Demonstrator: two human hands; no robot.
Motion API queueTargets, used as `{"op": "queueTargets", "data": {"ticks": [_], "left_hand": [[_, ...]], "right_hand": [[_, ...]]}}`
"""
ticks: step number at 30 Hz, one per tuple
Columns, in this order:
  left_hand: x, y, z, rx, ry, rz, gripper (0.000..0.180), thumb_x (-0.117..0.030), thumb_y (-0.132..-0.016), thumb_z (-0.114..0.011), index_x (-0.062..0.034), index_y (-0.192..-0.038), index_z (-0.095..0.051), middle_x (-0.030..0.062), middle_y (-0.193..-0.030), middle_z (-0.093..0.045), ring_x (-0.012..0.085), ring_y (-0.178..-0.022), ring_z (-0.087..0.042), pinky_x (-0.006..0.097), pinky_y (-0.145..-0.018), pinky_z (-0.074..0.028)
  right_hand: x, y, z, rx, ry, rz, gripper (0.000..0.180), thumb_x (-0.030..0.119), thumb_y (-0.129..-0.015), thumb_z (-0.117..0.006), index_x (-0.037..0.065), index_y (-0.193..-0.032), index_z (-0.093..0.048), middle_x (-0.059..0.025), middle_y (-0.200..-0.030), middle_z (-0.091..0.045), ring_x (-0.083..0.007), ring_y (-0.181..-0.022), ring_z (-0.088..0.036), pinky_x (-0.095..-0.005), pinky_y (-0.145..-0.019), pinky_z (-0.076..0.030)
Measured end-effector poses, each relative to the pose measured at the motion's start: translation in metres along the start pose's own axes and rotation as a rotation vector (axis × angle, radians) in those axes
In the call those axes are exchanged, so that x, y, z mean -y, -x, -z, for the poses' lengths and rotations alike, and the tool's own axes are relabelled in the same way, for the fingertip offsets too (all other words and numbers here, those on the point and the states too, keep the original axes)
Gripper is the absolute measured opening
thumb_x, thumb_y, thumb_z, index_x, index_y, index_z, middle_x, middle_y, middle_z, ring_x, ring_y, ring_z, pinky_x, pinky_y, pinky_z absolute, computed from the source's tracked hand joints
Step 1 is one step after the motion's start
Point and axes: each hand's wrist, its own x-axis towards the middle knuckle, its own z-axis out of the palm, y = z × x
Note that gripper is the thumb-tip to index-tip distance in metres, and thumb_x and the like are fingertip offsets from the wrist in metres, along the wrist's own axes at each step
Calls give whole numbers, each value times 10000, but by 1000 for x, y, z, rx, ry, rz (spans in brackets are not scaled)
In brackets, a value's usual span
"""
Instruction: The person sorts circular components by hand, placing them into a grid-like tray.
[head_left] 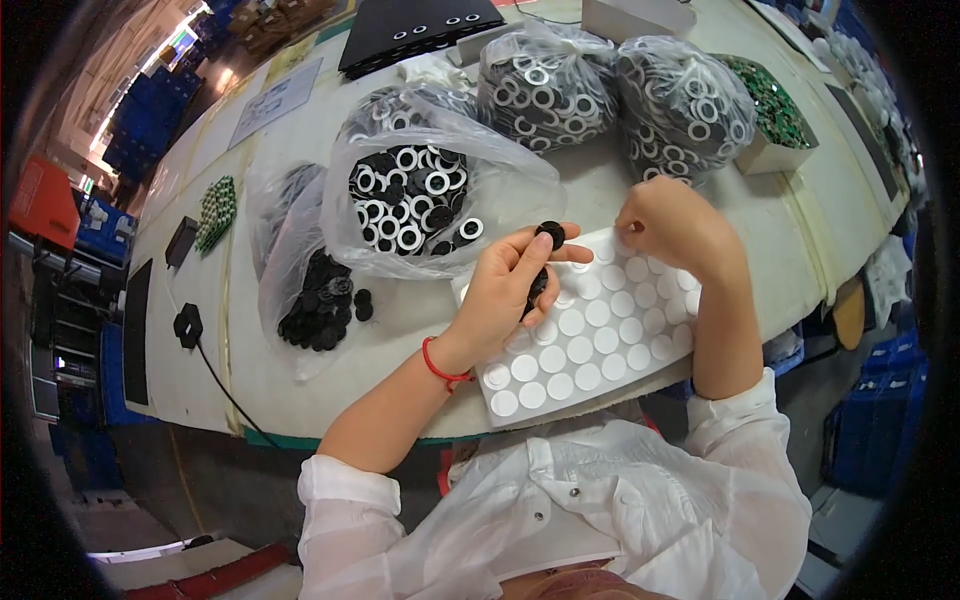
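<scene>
— Head view, nearest part first: what does the person hold?

— The left hand (pixel 510 290) is closed around a few black discs (pixel 549 234). One disc is pinched between thumb and forefinger at the top, and more are inside the palm. A red cord is on this wrist.

— And the other hand?

— The right hand (pixel 665 222) rests on the upper edge of the white sheet (pixel 590 335), with fingertips curled down on it. Whether it grips a sticker, one cannot tell. The sheet lies on the table (pixel 700 180) just under both hands and is covered with rows of round white stickers.

— What is behind the hands?

— Left of the sheet there is an open clear bag (pixel 300 290) with loose black discs spilling out. Just beyond the left hand is another open bag (pixel 430 195), with black discs that have white rings. Farther away stand two tied bags (pixel 620 95) of the same ringed discs, and beside them a box (pixel 775 110) with small green parts. At the far edge lies a black tray (pixel 415 30).
</scene>
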Motion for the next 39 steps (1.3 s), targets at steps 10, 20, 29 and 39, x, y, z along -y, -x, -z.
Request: {"op": "queueTargets", "data": {"ticks": [10, 20, 29, 39], "left_hand": [[0, 0, -1, 7, -6, 19, 373, -241, -1032, -384, 40, -1237, -520, 159, -1006, -664, 20, -415, -385, 162, -341, -299], [-2, 0, -4, -15, -31, 17, 357, -229, -1032, -383, 24, -1245, -518, 157, -970, -667, 30, -431, -396, 165, -349, -303], [-6, 3, -1, 76, -77, 72, 463, -356, -1040, -289, 7, -1149, -556, 72, -689, -597, 37, -402, -382, 178, -369, -303], [0, 2, -5, 65, -144, 33, 298, -182, -1014, -383, 18, -1131, -571, 66, -722, -633, 27, -420, -380, 179, -393, -313]], "right_hand": [[7, 6, -9, -201, 173, 19, 75, 70, -640, -649, -5, -642, -659, -204, -650, -601, -373, -620, -594, -415, -599, -489], [8, 8, 26, 203, -298, 315, 117, 97, -714, -679, -12, -718, -635, -123, -643, -637, -243, -610, -643, -334, -568, -487], [23, -1, 9, 26, -755, 260, 215, 148, -854, -630, -33, -741, -605, -61, -597, -607, -95, -523, -506, -282, -489, -408], [30, -2, 8, 55, -684, 151, 204, 139, -840, -621, -40, -742, -614, -72, -613, -641, -102, -529, -546, -285, -486, -423]]}}
